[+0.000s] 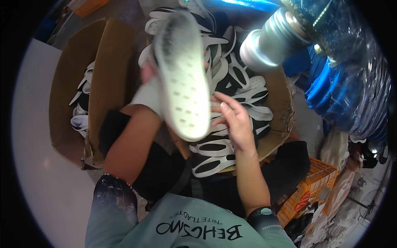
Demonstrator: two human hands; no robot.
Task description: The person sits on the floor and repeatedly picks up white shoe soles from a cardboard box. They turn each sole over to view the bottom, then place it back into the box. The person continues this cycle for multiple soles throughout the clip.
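Observation:
A white shoe sole (pixel 186 89) with rows of small recesses and a dark smudged patch at its upper end stands tilted in front of me, slightly blurred. Behind its left edge is my left hand (pixel 149 91), partly covered in a pale glove and closed on the sole; most of its fingers are hidden. My right hand (pixel 236 122) is bare and open, its fingers apart beside the sole's right edge. Whether its fingertips touch the sole I cannot tell. Below and behind lie many white-and-black soles (pixel 213 148), heaped in a cardboard box (pixel 281 118).
Another cardboard box (pixel 68 103) on the left holds several similar pieces. A bright lamp (pixel 264 43) hangs at the upper right, near blue plastic-wrapped bundles (pixel 337 89). An orange crate (pixel 308 186) stands at the lower right. A pale surface (pixel 37 124) runs along the far left.

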